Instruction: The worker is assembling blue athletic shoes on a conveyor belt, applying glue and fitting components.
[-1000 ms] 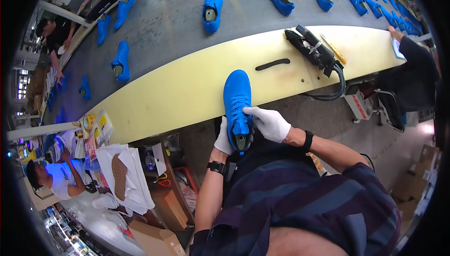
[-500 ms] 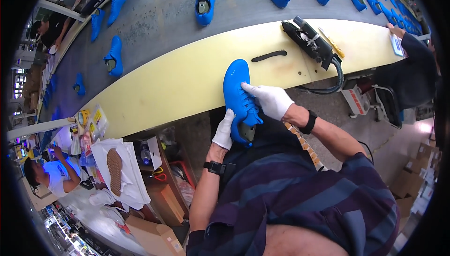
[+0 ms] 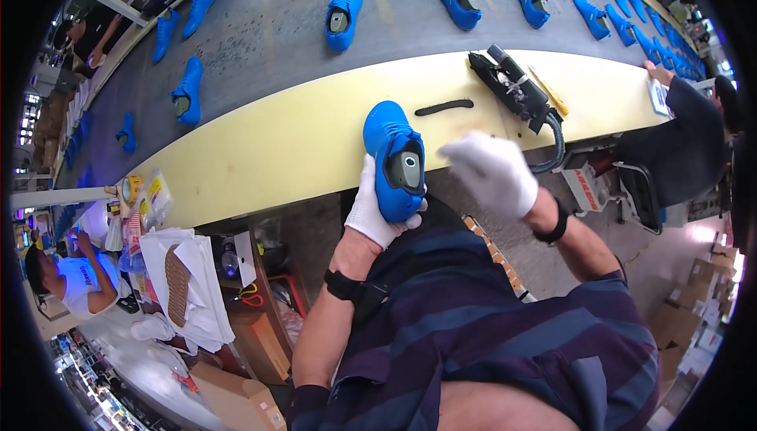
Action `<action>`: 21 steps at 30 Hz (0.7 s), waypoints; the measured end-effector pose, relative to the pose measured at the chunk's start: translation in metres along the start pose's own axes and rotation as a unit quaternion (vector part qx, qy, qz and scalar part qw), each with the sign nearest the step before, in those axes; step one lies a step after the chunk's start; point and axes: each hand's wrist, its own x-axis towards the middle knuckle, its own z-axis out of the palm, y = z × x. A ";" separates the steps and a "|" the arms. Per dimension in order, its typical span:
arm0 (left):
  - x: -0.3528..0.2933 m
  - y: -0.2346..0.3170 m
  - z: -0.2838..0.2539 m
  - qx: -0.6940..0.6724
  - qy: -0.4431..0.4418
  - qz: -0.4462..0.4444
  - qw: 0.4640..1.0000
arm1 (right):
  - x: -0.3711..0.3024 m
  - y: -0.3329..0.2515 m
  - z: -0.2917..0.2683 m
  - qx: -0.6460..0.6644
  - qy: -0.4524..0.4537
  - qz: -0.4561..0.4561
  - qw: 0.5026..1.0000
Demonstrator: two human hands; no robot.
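Note:
My left hand (image 3: 374, 208), in a white glove, is closed round the heel and sole of a blue lace-up shoe (image 3: 382, 145). The shoe is tilted with its toe toward the bench, and a dark grey-green insert (image 3: 405, 171) fills its opening. To the right of the shoe, apart from it, my gloved right hand (image 3: 497, 175) is blurred by motion. Its fingers point toward the shoe, and nothing shows in them. A thin black strip (image 3: 444, 107) lies on the pale yellow bench edge (image 3: 284, 143) beyond the shoe.
Several blue shoes (image 3: 344, 17) stand on the grey conveyor belt (image 3: 260, 60). A black tool with a ribbed hose (image 3: 516, 88) and a yellow-handled tool (image 3: 550, 90) lie on the bench. At left, a brown sole (image 3: 176, 285) rests on white sheets. Other people (image 3: 678, 131) are at both sides.
My right hand has let go of the shoe's laces and moved right. The shoe has tipped so its opening faces me, and my left hand has shifted under its heel.

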 end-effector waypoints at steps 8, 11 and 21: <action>-0.003 0.001 0.052 0.037 0.133 0.041 0.990 | 0.007 -0.018 0.029 0.072 0.008 0.085 0.994; 0.004 0.008 0.036 -0.007 0.034 0.009 0.999 | 0.024 0.007 0.004 0.058 0.090 0.128 0.986; 0.001 0.018 0.073 -0.010 0.050 0.040 0.998 | 0.017 0.231 -0.025 -0.229 0.049 0.219 0.947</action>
